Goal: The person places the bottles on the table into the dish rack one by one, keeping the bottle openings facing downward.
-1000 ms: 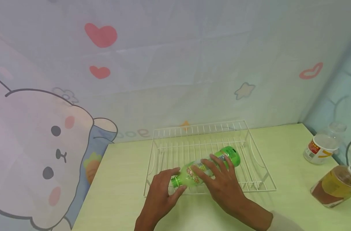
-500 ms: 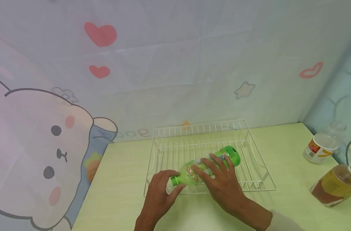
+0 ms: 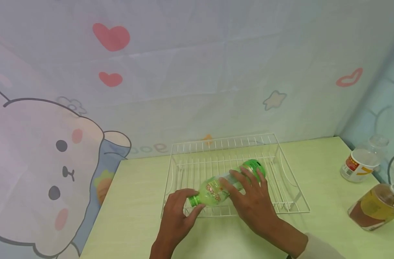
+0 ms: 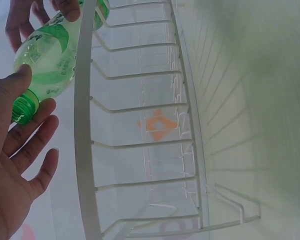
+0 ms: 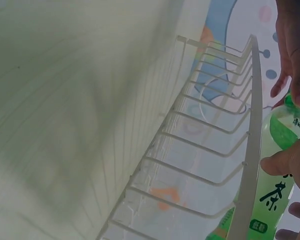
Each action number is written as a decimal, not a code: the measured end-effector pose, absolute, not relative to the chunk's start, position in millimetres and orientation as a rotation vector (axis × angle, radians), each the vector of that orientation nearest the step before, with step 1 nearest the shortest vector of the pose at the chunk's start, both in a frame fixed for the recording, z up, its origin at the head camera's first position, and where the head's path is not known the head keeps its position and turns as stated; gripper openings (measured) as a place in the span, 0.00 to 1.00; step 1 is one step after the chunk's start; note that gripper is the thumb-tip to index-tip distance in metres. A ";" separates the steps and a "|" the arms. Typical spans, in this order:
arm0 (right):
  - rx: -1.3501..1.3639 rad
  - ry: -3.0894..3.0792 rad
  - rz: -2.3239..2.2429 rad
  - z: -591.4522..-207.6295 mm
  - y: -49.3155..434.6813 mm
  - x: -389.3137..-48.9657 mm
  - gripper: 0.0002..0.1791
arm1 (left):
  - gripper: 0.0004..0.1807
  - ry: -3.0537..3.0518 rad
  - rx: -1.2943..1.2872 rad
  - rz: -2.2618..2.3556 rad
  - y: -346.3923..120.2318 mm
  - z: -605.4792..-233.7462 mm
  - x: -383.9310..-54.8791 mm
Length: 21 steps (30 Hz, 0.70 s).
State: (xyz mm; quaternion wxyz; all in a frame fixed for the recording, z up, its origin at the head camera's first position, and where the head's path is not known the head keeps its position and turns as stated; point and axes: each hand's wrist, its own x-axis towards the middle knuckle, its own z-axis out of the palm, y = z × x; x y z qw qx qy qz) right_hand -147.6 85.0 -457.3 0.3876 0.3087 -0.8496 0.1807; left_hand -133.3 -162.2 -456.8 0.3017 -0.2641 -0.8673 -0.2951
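A pale green plastic drink bottle (image 3: pixel 213 191) lies slanted across the front of a white wire rack (image 4: pixel 84 125) in the head view, neck to the left and base to the right. My left hand (image 3: pixel 178 215) pinches the bright green neck end between thumb and fingers. Around the labelled body, my right hand (image 3: pixel 252 201) holds the bottle with spread, bent fingers. In the right wrist view, the rack's rail covers part of the bottle, and dark lettering shows on its label. Whether the bottle touches the rack I cannot tell.
To the right on the pale green table (image 3: pixel 135 190) stand a clear jar with a white label (image 3: pixel 358 167) and a bottle of brown drink (image 3: pixel 376 208). A patterned cloth backdrop (image 3: pixel 197 72) rises behind the rack.
The bottle has shifted slightly up and to the left, both hands keeping hold of it. My left hand has moved a little left with the neck.
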 end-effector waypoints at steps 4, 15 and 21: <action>0.735 -2.192 0.482 -455.5 89.4 -148.3 0.45 | 0.19 -2.276 -0.687 -0.775 -164.3 -458.2 -133.6; 0.594 -2.225 0.656 -452.1 101.0 -151.6 0.53 | 0.23 -2.218 -0.638 -0.783 -169.0 -455.5 -133.5; 0.422 -2.246 0.806 -448.8 102.7 -152.2 0.52 | 0.23 -2.200 -0.642 -0.793 -169.7 -456.0 -133.7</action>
